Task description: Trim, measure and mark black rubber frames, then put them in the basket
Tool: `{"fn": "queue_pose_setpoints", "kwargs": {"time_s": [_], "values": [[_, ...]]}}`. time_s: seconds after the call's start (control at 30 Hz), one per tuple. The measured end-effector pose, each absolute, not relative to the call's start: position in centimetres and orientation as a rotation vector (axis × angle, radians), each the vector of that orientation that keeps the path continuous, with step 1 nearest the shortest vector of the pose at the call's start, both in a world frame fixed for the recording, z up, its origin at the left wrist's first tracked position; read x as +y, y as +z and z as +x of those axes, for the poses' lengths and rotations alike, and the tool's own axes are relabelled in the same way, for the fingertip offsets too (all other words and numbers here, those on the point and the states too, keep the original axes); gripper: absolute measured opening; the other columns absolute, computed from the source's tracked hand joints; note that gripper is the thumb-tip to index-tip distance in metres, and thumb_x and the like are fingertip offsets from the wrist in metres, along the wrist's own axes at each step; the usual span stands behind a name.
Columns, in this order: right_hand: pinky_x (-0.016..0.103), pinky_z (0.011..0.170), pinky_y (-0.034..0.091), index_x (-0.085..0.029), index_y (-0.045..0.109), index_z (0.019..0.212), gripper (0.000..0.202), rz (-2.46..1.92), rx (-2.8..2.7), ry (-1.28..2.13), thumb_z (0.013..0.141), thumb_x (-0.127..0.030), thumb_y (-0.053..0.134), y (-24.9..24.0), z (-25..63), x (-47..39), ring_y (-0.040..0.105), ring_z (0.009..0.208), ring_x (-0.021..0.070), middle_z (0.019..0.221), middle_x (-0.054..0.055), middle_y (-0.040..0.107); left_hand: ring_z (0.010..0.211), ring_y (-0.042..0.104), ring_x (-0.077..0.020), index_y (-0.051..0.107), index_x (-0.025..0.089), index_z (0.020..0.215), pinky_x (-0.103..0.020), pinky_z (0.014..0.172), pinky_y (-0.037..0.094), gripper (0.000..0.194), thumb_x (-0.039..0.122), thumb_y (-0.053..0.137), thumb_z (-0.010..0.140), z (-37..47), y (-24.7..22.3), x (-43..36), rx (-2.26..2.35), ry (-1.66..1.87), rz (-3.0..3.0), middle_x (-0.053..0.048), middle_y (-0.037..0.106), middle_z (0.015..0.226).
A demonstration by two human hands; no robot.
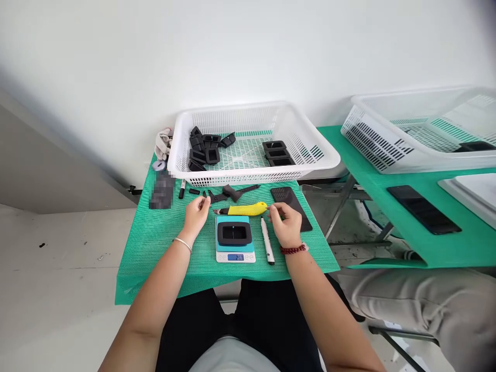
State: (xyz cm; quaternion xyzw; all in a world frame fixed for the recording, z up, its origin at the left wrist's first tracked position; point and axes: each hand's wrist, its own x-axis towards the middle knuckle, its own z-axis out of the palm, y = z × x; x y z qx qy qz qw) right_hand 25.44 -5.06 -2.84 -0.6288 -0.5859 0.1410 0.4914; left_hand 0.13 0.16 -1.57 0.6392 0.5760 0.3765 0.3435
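Observation:
My left hand (196, 216) is closed, thumb against fingers, beside the blade end of a yellow utility knife (248, 208). What it pinches, if anything, is too small to make out. My right hand (285, 223) is also closed in a pinch at the knife's tail end; I cannot tell whether it grips the knife or something tiny. Between my hands, a black rectangular frame-like part (234, 242) lies on a small digital scale (235, 257) with a lit display. A white marker (267, 242) lies right of the scale. Black calipers (219, 198) lie behind the knife.
A white basket (232, 178) with several black parts (212, 155) stands at the back. A dark phone (298, 206) lies near my right hand. Further right, another green table holds a basket (387, 155) and a phone (424, 209); a seated person's leg (411, 299) is beside it.

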Motion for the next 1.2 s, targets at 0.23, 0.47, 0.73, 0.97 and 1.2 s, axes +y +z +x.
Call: {"fn": "queue_pose_setpoints", "kwargs": {"time_s": [0.23,0.47,0.73,0.97,1.2], "values": [[0.041,0.091,0.049,-0.023,0.068,0.093,0.021,-1.368,-1.687,0.301,0.088,-0.031,0.049,-2.7,25.4,-4.5,0.06,0.102,0.0214,0.102,0.007,0.068,0.106,0.052,-0.0258,0.057,0.021,0.111,-0.038,0.093,0.041,0.06,0.069,0.049,0.076,0.3,0.1,-2.1,0.973,0.85,2.05,-0.011,0.058,0.11],[0.053,0.106,0.034,-0.026,0.067,0.104,0.03,-1.283,-2.136,0.268,0.087,-0.017,0.044,-2.3,25.5,-3.1,0.059,0.11,0.0226,0.106,0.002,0.07,0.133,0.029,-0.0364,0.038,0.026,0.135,-0.052,0.109,0.023,0.097,0.057,0.078,0.053,0.5,0.3,-3.6,0.955,0.621,2.216,-0.014,0.047,0.131],[0.047,0.089,0.051,-0.025,0.065,0.107,0.035,-1.341,-2.399,0.439,0.073,-0.018,0.06,0.1,25.3,0.3,0.061,0.103,0.0268,0.113,0.006,0.065,0.122,0.045,-0.0318,0.048,0.027,0.124,-0.05,0.103,0.031,0.062,0.037,0.074,0.068,1.0,0.3,-4.0,1.006,0.685,2.097,-0.011,0.055,0.123],[0.042,0.08,0.055,-0.024,0.066,0.104,0.029,-1.34,-2.348,0.594,0.076,-0.022,0.058,-0.5,25.1,0.6,0.064,0.093,0.0243,0.103,0.006,0.068,0.104,0.059,-0.0247,0.042,0.026,0.116,-0.039,0.087,0.048,0.07,0.039,0.08,0.06,0.1,-0.7,-3.2,0.947,1.015,1.402,-0.007,0.059,0.109],[0.038,0.079,0.054,-0.024,0.063,0.111,0.031,-1.243,-2.042,0.784,0.09,-0.039,0.045,0.1,27.1,-0.2,0.063,0.094,0.0222,0.108,0.007,0.067,0.11,0.058,-0.0262,0.055,0.022,0.111,-0.04,0.092,0.046,0.056,0.044,0.076,0.064,-0.8,0.0,-1.6,0.716,1.281,0.94,-0.008,0.064,0.112]]}}
